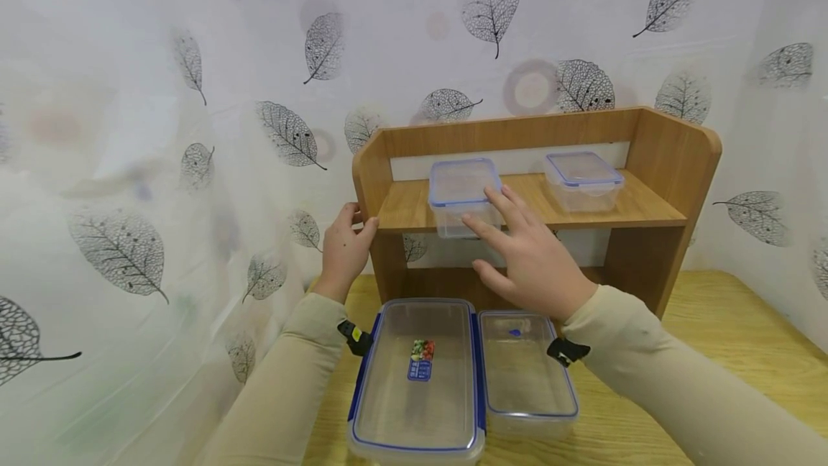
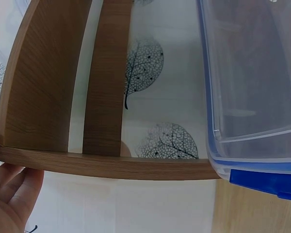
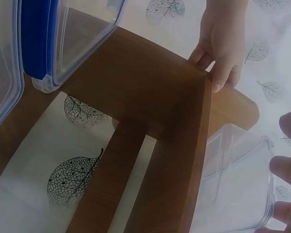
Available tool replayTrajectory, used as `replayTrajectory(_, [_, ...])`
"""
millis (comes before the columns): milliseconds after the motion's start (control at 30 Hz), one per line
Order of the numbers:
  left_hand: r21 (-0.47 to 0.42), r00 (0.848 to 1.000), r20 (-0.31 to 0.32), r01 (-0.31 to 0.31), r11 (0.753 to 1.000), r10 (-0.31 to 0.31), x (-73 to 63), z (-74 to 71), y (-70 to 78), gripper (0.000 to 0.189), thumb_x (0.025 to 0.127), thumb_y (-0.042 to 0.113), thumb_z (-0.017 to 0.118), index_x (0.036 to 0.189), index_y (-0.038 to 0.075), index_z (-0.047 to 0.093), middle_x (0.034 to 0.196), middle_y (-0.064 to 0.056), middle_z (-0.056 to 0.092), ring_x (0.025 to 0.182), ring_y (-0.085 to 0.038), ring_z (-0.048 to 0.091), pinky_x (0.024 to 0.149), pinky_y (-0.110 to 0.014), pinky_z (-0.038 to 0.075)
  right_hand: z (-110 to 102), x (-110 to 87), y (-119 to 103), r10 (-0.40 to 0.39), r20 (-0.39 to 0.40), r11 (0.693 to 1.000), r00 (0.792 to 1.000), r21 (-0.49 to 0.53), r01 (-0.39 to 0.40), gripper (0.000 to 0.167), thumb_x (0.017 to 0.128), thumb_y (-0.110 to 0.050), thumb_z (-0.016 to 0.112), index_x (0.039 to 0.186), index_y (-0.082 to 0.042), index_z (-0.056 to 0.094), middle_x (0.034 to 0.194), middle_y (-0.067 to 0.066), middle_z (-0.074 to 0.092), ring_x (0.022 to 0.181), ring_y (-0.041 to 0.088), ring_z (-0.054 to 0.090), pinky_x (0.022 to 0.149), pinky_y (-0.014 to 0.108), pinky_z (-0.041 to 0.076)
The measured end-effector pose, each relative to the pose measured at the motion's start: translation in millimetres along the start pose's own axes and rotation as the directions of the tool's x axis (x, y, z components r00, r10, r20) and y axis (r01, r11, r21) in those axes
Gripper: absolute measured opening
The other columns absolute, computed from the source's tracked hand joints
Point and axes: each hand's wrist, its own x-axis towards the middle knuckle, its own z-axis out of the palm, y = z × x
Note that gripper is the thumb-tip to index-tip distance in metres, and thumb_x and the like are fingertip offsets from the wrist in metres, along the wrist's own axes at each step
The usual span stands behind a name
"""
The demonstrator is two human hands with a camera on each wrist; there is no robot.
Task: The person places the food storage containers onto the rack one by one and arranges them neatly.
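My left hand [image 1: 345, 249] grips the left edge of a two-level wooden desk shelf [image 1: 673, 160], thumb at the front and fingers around the side panel. The right wrist view shows this left hand [image 3: 224, 41] at the panel's corner too. On the upper board, a clear lidded food container [image 1: 462, 182] with a blue seal sits left of the middle, jutting slightly past the front edge. My right hand [image 1: 533, 257] is at its front right, fingers spread; whether the fingertips touch it is hard to tell. A second, similar container [image 1: 582, 182] stands further right on the board.
A large clear container [image 1: 420, 408] with blue side clips lies on the wooden table [image 1: 731, 336] before the shelf. Beside it is a smaller clear container [image 1: 527, 380]. Behind the shelf hangs a leaf-patterned curtain [image 1: 401, 20], which also runs down the left side.
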Motion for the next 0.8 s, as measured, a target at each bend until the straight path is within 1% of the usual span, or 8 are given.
replayTrajectory(100, [-0.003, 1.000, -0.003, -0.001, 1.000, 0.001, 0.1, 0.2, -0.5, 0.040, 0.101, 0.036, 0.059, 0.135, 0.014, 0.058, 0.131, -0.015, 0.064, 0.112, -0.034, 0.066, 0.083, -0.046, 0.060, 2.7, 2.0, 1.5, 0.009, 0.005, 1.000, 1.000, 0.002, -0.009, 0.061, 0.094, -0.037, 0.066, 0.148, -0.015, 0.054, 0.163, 0.023, 0.023, 0.151, 0.042, 0.015, 0.115, 0.064, 0.029])
replayTrajectory(367, [-0.005, 1.000, 0.001, 0.000, 1.000, 0.000, 1.2, 0.6, -2.0, 0.040, 0.101, 0.036, 0.059, 0.135, 0.015, 0.058, 0.131, -0.015, 0.063, 0.112, -0.034, 0.066, 0.084, -0.047, 0.060, 5.8, 6.1, 4.2, 0.055, 0.053, 0.998, 0.997, 0.004, -0.055, 0.063, 0.094, -0.036, 0.068, 0.151, -0.016, 0.050, 0.165, 0.021, 0.018, 0.152, 0.040, 0.012, 0.114, 0.065, 0.029])
replayTrajectory(600, [0.000, 1.000, 0.000, 0.005, 1.000, -0.005, 0.7, 0.4, -1.1, 0.040, 0.101, 0.036, 0.059, 0.135, 0.014, 0.058, 0.131, -0.015, 0.063, 0.112, -0.034, 0.066, 0.085, -0.048, 0.060, 7.5, 9.4, 5.8, 0.089, 0.086, 0.996, 0.992, 0.006, -0.090, 0.064, 0.095, -0.037, 0.067, 0.153, -0.019, 0.047, 0.166, 0.018, 0.015, 0.154, 0.033, 0.004, 0.114, 0.064, 0.030])
replayTrajectory(667, [0.001, 1.000, 0.001, 0.006, 1.000, -0.006, 0.4, 0.2, -0.8, 0.040, 0.101, 0.036, 0.059, 0.135, 0.014, 0.058, 0.132, -0.015, 0.063, 0.112, -0.035, 0.066, 0.085, -0.048, 0.060, 8.8, 10.5, 6.8, 0.090, 0.089, 0.996, 0.992, 0.003, -0.091, 0.064, 0.095, -0.036, 0.067, 0.153, -0.019, 0.047, 0.166, 0.018, 0.015, 0.154, 0.033, 0.004, 0.114, 0.063, 0.031])
replayTrajectory(800, [0.006, 1.000, 0.001, 0.010, 1.000, -0.010, 0.2, 0.1, -0.7, 0.041, 0.101, 0.036, 0.059, 0.136, 0.014, 0.058, 0.132, -0.015, 0.063, 0.112, -0.035, 0.066, 0.086, -0.049, 0.059, 11.3, 12.7, 9.1, 0.088, 0.091, 0.996, 0.992, 0.002, -0.088, 0.064, 0.096, -0.034, 0.067, 0.154, -0.018, 0.046, 0.166, 0.019, 0.016, 0.153, 0.038, 0.007, 0.113, 0.064, 0.032])
